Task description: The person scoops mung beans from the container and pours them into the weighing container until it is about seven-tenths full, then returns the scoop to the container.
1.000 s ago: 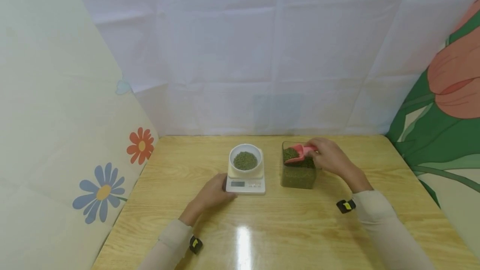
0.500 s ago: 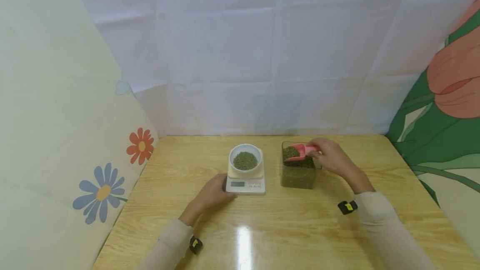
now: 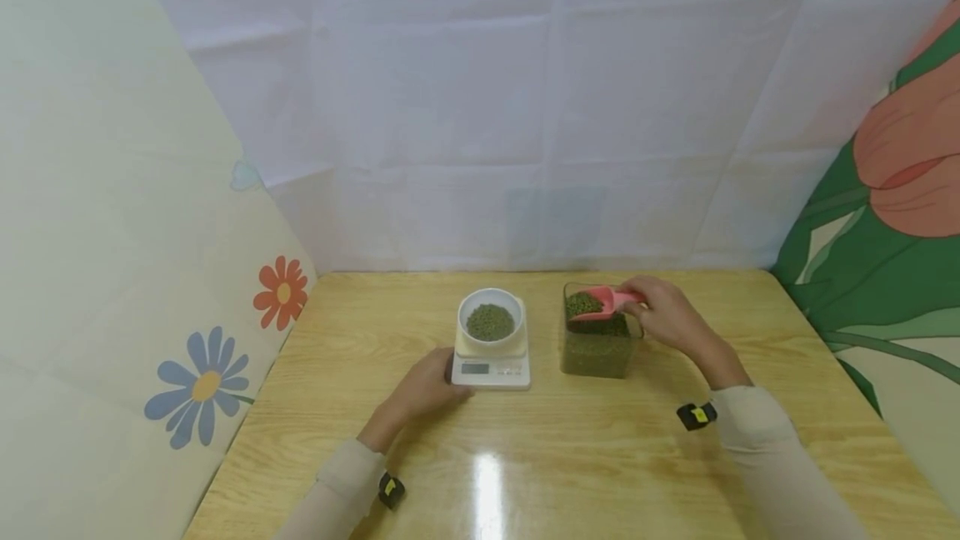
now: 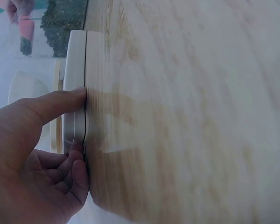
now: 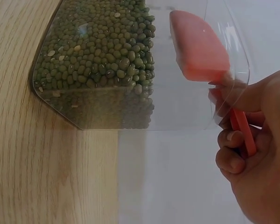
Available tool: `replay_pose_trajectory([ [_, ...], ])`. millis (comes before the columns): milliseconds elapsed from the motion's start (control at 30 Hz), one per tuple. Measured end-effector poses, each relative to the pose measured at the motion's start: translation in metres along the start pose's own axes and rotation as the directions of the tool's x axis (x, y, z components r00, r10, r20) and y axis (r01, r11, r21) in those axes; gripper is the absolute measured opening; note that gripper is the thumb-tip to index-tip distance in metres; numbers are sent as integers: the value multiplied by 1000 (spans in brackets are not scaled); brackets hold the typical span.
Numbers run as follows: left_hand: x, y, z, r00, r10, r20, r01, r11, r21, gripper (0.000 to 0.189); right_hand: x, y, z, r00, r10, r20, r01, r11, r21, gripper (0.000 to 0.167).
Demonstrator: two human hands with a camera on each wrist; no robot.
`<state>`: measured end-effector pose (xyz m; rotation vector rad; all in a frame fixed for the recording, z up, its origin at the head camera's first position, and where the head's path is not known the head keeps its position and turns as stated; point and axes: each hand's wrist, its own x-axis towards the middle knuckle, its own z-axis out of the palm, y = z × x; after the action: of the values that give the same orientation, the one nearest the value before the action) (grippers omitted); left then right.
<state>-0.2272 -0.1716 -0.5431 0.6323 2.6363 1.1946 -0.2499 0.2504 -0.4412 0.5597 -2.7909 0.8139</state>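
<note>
My right hand (image 3: 663,315) grips the handle of a pink scoop (image 5: 203,49) inside a clear square container (image 3: 596,358). Green mung beans (image 5: 93,51) fill the lower part of that container, and the scoop is above their surface there. In the head view the scoop bears a heap of beans (image 3: 582,304). My left hand (image 3: 427,386) holds a white kitchen scale (image 3: 491,373) by its front left corner, the thumb on the front edge and curled fingers at the side. A white bowl (image 3: 464,319) with more beans (image 3: 491,322) in it sits on the scale.
The wooden table (image 3: 360,315) ends at a white cloth backdrop (image 3: 450,107) behind the scale and container. Flower-printed panels (image 3: 97,215) stand on the left and right. Black wrist devices (image 3: 697,416) are worn near both cuffs.
The right hand has drawn slightly to the right and the scoop has levelled, so more beans show in it. The left hand, scale and bowl have stayed in place.
</note>
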Motion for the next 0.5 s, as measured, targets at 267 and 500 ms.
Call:
replay_pose_trajectory([
  [267,0,-1,1,1000,1,2,-1,1000,-13,55,-2,2,-1,1000,-9,-28,9,1000,10,22],
  [500,0,0,0,1000,-9,-1,9,1000,-15,56,-2,7,-3,999,-7,-44,8,1000,23,23],
])
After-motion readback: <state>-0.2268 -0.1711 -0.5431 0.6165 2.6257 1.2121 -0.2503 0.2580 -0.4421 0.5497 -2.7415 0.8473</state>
